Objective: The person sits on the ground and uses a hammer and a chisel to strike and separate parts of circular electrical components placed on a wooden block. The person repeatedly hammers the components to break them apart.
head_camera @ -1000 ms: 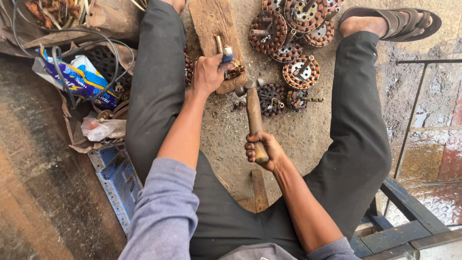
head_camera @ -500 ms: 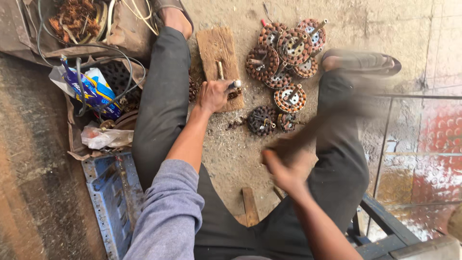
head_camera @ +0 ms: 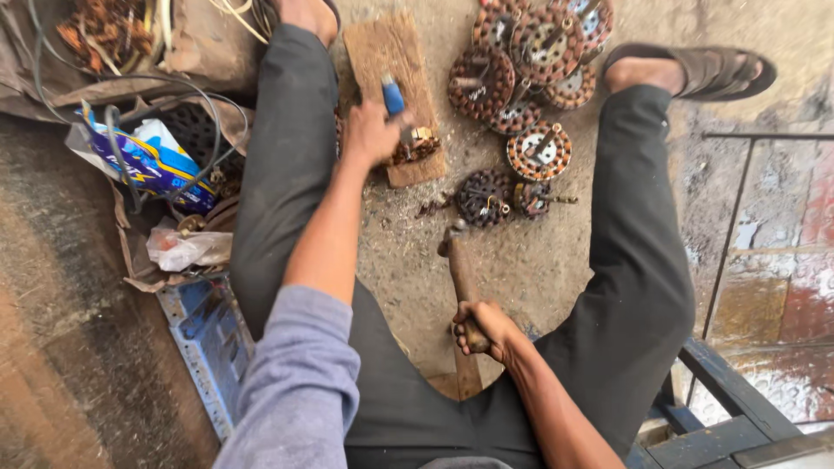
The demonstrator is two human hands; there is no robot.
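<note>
Small copper-wound part [head_camera: 415,146] sits on the near right corner of the wooden block [head_camera: 393,61], between the knees. Left hand [head_camera: 372,132] is closed around a blue-handled chisel [head_camera: 393,95], its tip on the part, long axis running along the block. Right hand [head_camera: 483,330] grips a hammer [head_camera: 460,269], well nearer the body than the block; head points toward the part. Rusty wound rotors [head_camera: 530,52] are piled right of the block.

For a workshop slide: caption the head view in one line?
Left hand steadies a blue-handled chisel on a worn wooden block; right hand grips a wooden-handled hammer.
</note>
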